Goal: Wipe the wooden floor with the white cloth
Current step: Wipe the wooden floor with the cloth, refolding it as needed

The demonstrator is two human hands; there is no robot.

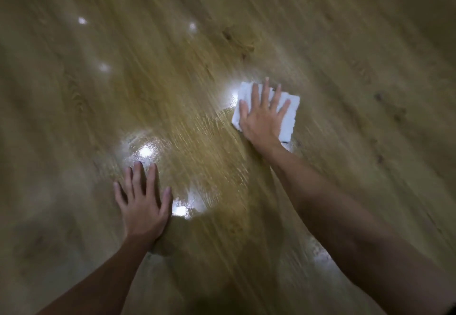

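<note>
Down on the wooden floor, I have my right hand spread flat on the white cloth, fingers straight and fanned across it, pressing rather than gripping. The cloth is folded into a small pad, which I judge gives me a firm face to push with, and it lies under my palm to the right of a shiny, wet-looking patch on the boards. My left hand is open too, fingers straight, planted bare on the floor at the near left edge of that patch; I take it as a prop for my weight while I lean forward. No bucket, bowl or other container shows anywhere. Blur smears the wood grain.
</note>
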